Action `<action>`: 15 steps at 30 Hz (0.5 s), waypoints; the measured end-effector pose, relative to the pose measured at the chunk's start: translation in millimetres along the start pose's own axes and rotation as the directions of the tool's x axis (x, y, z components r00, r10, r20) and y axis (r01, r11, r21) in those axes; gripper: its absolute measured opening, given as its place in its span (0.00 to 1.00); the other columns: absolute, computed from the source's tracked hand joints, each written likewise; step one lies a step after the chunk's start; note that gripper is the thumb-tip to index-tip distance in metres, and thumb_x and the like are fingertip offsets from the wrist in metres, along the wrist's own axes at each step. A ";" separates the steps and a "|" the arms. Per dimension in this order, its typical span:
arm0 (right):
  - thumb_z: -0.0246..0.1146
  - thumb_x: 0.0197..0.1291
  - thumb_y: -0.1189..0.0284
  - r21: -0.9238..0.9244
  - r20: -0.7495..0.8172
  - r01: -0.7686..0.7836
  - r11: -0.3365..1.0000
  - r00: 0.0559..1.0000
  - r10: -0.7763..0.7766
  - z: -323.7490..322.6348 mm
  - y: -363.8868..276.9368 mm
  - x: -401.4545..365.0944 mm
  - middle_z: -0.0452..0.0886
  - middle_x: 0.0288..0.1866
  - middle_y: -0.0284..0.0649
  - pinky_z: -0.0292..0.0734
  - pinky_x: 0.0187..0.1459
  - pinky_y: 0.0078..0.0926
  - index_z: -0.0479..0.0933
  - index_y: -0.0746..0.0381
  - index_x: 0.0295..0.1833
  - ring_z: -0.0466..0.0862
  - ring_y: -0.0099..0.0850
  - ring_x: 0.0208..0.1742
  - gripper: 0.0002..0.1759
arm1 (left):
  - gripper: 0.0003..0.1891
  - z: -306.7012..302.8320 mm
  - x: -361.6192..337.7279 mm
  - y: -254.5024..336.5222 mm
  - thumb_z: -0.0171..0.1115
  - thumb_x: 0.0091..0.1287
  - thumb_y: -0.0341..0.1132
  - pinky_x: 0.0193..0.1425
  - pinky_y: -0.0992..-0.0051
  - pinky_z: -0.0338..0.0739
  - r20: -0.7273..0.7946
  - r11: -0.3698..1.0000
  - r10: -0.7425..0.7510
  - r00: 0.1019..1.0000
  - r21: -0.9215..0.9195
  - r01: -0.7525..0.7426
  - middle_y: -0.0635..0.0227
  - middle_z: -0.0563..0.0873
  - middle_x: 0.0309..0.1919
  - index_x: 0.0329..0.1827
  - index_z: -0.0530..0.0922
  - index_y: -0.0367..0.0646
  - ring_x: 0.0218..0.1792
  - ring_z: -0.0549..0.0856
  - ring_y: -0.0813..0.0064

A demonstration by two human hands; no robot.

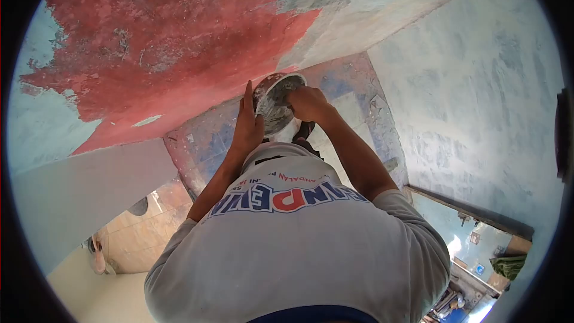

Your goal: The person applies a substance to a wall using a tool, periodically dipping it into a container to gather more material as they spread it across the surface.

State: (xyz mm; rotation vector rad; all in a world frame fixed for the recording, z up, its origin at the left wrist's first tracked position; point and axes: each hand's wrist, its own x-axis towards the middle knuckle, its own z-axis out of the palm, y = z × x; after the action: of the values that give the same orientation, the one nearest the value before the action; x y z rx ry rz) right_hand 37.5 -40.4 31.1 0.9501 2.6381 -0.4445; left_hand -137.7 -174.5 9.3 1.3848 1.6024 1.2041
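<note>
A round bucket with a pale rim is in front of my body, its inside coated in wet-looking grey paste. My left hand holds the bucket from the left side, long fingers stretched along the outside and the thumb at the rim. At the right of the opening, my right hand is closed and reaches over the rim into the bucket. Whatever it grips is hidden by the hand and the dark inside.
A wall with red paint and pale patches rises ahead. To the right stands a whitish, streaked wall. Stained blue tiles cover the floor. A doorway at lower right shows a green cloth and clutter.
</note>
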 end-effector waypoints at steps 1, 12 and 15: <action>0.64 0.55 0.73 0.037 0.012 -0.040 0.998 0.999 0.040 1.8 2.4 2.2 0.89 0.40 0.47 0.85 0.46 0.47 0.88 0.54 0.45 0.89 0.48 0.47 0.13 | 0.47 -0.1 0.8 4.5 0.45 0.58 0.15 0.82 0.60 0.58 0.003 0.998 -0.054 0.999 -0.015 0.054 0.35 0.64 0.75 0.86 0.43 0.37 0.77 0.66 0.42; 0.68 0.50 0.74 0.031 0.031 -0.003 1.000 1.000 0.002 14.4 -2.7 7.4 0.89 0.42 0.49 0.86 0.45 0.48 0.88 0.61 0.41 0.89 0.48 0.49 0.11 | 0.47 2.8 7.7 0.2 0.46 0.58 0.16 0.80 0.57 0.60 0.023 0.995 -0.096 0.995 -0.019 0.096 0.33 0.65 0.72 0.85 0.44 0.36 0.75 0.67 0.38; 0.69 0.50 0.73 0.058 0.051 -0.005 0.998 0.999 0.002 8.8 -1.2 7.8 0.89 0.41 0.50 0.86 0.45 0.48 0.88 0.62 0.39 0.90 0.48 0.48 0.10 | 0.46 4.4 8.8 -5.7 0.45 0.58 0.16 0.80 0.57 0.60 0.012 0.996 -0.085 0.996 -0.021 0.085 0.34 0.65 0.72 0.85 0.45 0.35 0.75 0.67 0.40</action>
State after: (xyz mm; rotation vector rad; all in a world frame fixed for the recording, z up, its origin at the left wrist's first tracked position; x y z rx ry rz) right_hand 32.6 -40.3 20.3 0.9480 2.5901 -0.5407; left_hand -137.3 -165.0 3.1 1.2943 1.6201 1.1581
